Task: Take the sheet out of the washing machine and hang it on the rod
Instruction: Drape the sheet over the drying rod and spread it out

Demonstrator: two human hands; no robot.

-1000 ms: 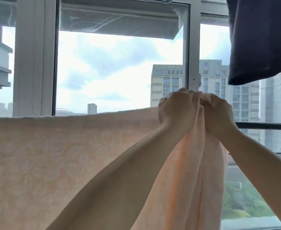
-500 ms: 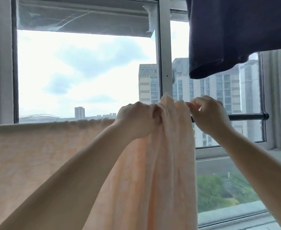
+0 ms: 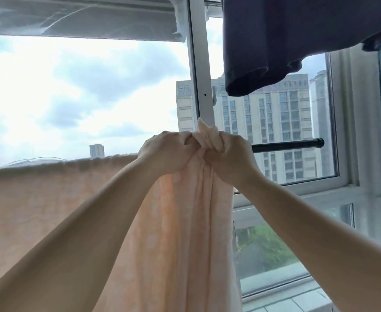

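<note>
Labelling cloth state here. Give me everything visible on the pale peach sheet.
The pale peach sheet looks thin and semi-translucent, with a faint woven pattern. Its left part hangs spread flat over the black metal rod, top edge level. At the right it is gathered into a bunched, vertically creased column that runs below the frame. The left hand and right hand grip that bunch side by side at rod height, a small tuft poking up between them. The rod's right stretch is bare.

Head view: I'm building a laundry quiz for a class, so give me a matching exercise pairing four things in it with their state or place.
Things:
1. sheet
2. rod
3. dark garment
4. hands (left hand, right hand)

States:
A. bare black end sticking out to the right
B. hanging high at upper right
C. peach, draped with a bunched part
D. gripping bunched fabric together

Pairs: 1-C, 2-A, 3-B, 4-D
</note>
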